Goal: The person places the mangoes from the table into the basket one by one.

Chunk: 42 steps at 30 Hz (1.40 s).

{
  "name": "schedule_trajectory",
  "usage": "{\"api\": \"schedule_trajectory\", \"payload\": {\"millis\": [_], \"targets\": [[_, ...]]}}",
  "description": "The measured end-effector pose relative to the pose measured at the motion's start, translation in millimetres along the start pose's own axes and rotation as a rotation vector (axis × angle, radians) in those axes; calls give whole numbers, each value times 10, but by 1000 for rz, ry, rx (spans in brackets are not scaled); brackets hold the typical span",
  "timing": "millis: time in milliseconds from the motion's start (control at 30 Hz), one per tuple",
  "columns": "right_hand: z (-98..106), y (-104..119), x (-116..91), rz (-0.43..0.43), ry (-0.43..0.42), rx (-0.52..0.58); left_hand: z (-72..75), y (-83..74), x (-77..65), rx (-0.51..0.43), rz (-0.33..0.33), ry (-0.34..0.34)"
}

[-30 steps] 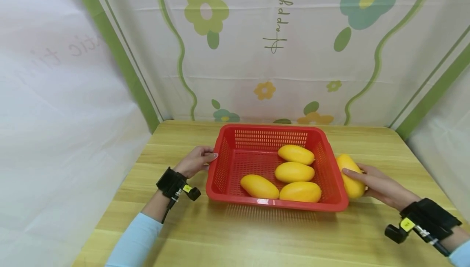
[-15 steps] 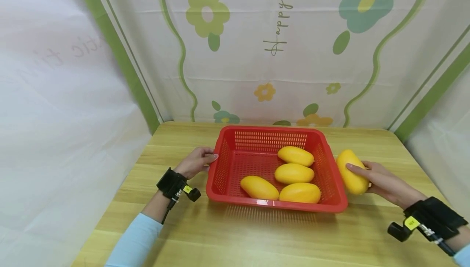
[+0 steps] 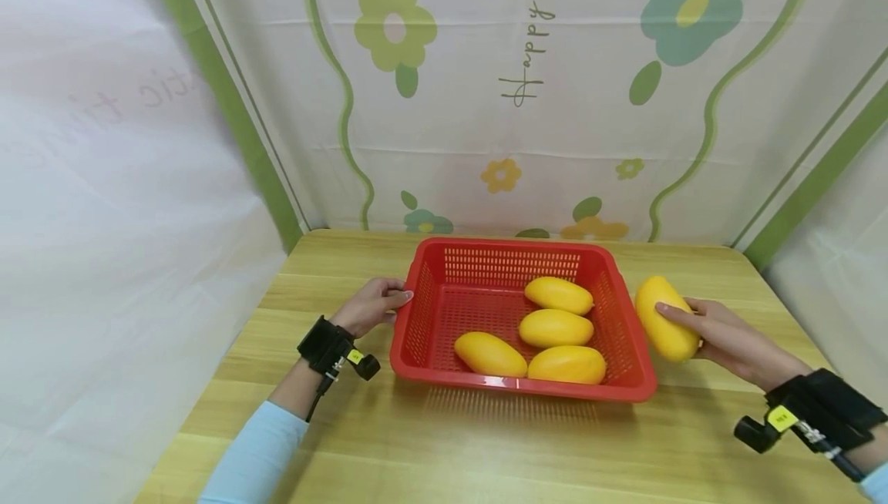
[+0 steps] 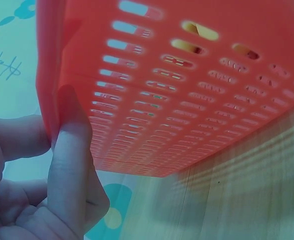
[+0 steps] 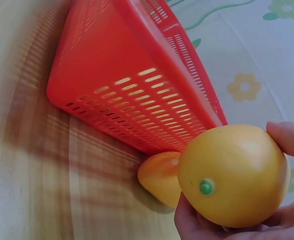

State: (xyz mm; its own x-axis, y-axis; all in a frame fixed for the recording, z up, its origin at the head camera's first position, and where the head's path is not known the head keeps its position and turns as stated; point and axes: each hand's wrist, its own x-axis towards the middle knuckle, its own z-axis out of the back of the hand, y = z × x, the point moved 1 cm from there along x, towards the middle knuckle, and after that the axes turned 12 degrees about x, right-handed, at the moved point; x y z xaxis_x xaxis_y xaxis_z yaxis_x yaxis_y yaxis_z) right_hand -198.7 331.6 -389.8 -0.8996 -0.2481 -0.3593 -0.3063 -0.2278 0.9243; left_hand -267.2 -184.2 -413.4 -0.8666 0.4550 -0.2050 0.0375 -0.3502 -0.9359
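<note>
Partway, I'd say: four mangoes [image 3: 556, 328] in the basket [image 3: 444, 374], two out.
Right hand [image 3: 738, 344] grips one mango [image 3: 667, 319], thumb and fingers round it, just right of the basket; the other mango [image 5: 159, 177] sits on the table [image 3: 347, 442] close by. Left hand [image 3: 368, 307] pinches the rim [image 4: 47, 75].

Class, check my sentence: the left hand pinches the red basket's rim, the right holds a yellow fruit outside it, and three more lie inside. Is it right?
The count is wrong: the head view shows four yellow fruits inside the red basket, not three. The rest stands: the left hand pinches its rim, and the right hand holds another fruit outside it.
</note>
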Motion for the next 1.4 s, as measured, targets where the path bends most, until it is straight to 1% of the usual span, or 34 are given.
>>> {"api": "schedule_trajectory", "payload": {"millis": [333,533,767,933,1200,1400], "targets": [[-19,76,-50,35,2,6,-5,5,7,2,10,-12],[-24,129,-70,44,-3,-12,-6,-5,-8,12,-8,-10],[-26,184,-75,50,-7,-19,-10,0,6,12,17,-35],[-44,231,-69,53,-7,-35,-15,-7,3,12,23,-42],[-78,374,-58,99,-4,-53,-18,-15,-5,10,15,-35],[-120,478,-51,98,6,-64,-22,-21,-10,9,27,-41]]}}
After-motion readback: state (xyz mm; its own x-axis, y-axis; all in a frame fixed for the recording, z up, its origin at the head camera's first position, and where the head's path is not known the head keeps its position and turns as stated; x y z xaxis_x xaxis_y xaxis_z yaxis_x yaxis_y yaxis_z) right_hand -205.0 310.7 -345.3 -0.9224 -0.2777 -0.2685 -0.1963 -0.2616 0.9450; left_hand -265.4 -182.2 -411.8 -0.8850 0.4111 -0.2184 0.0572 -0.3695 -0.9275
